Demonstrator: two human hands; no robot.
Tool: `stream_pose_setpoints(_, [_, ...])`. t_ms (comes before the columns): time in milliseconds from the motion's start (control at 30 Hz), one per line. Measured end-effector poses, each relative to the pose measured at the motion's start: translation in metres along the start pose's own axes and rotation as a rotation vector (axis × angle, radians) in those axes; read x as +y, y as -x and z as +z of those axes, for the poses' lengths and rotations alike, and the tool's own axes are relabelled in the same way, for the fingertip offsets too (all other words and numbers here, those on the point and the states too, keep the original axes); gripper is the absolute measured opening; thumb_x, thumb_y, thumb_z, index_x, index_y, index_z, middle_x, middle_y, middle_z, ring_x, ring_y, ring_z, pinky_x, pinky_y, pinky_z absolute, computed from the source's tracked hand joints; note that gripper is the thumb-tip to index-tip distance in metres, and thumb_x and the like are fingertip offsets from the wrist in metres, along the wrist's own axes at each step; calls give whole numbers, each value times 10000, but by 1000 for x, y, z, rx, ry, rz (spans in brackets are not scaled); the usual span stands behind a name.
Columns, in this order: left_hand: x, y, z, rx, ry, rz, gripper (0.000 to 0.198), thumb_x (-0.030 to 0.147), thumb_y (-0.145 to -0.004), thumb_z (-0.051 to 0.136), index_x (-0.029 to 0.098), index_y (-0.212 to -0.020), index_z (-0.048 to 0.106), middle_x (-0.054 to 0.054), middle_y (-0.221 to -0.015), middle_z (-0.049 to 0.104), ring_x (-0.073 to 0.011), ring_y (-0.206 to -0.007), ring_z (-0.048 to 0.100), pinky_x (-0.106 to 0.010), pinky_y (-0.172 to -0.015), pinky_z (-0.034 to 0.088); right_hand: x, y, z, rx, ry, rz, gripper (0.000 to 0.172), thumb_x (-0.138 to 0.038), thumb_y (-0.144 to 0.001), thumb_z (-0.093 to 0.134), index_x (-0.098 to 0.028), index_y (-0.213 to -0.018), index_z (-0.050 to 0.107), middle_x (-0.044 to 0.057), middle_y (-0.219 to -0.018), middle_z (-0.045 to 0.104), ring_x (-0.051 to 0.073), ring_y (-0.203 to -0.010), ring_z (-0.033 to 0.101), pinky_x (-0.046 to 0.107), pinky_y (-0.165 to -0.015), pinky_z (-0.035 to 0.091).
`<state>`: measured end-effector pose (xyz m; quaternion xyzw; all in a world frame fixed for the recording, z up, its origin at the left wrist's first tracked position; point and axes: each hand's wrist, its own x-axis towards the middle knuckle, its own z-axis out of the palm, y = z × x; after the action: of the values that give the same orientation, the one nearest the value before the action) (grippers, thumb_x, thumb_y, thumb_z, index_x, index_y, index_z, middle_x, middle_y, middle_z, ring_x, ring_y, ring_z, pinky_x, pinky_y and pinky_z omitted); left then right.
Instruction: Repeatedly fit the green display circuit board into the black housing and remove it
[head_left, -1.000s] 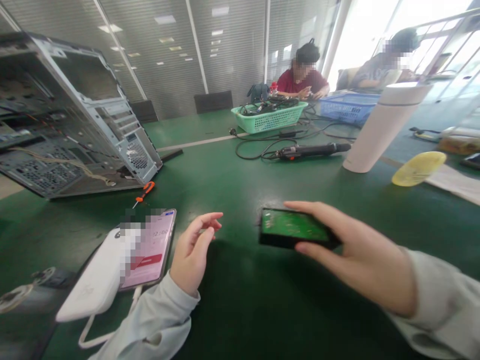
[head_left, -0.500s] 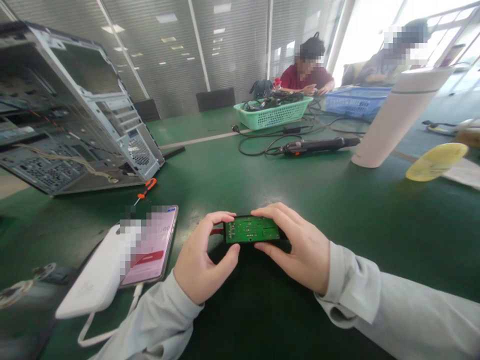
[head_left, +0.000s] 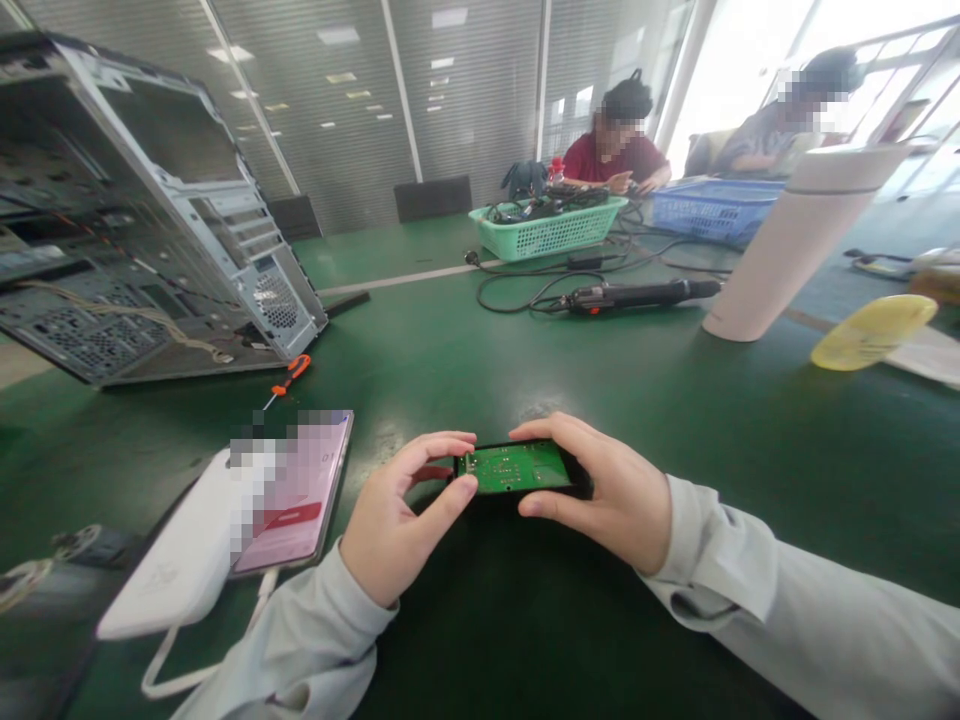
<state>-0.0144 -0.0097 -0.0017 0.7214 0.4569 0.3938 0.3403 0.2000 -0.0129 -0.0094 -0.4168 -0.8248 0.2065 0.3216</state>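
Observation:
A green circuit board [head_left: 521,467] in a dark frame is held level between both hands, just above or on the green table [head_left: 420,370]. My left hand [head_left: 409,510] grips its left end, thumb at the near edge and fingers at the far edge. My right hand [head_left: 600,485] is closed around the right end in the same way, its palm hiding that end. To the left lie a white power bank [head_left: 176,560] and a phone [head_left: 300,500] with a lit pink screen, with a white cable running by them.
An opened computer case [head_left: 202,230] stands at the left, an orange-handled screwdriver [head_left: 291,375] beside it. Farther back are a black electric screwdriver [head_left: 637,294], a green basket [head_left: 540,238] of cables and a blue basket [head_left: 712,205]. A pink tumbler [head_left: 802,240] stands right. Two people sit beyond.
The board has shifted slightly right and tilted a little, with both hands around it. My left thumb has come up onto the board's near left corner.

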Motion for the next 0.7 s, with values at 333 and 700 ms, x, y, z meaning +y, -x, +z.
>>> stream_pose_setpoints(333, [5, 5, 0, 116, -36, 61, 118, 265, -824, 481, 183, -864, 557, -17, -787, 609, -157, -745, 599, -279, -700, 487, -17, 2, 1, 1, -247, 143, 388, -397, -828, 593, -187, -1138, 490, 20, -1025, 556, 133, -902, 537, 259, -799, 431])
stream_pose_setpoints(700, [3, 7, -1, -102, -325, 120, 262, 387, -808, 497, 196, -898, 652, -41, -793, 650, -193, -713, 585, -304, -646, 441, -18, -2, -2, -55, -393, 201, 341, -410, -811, 590, -153, -1034, 569, 19, -921, 574, 133, -849, 531, 250, -763, 415])
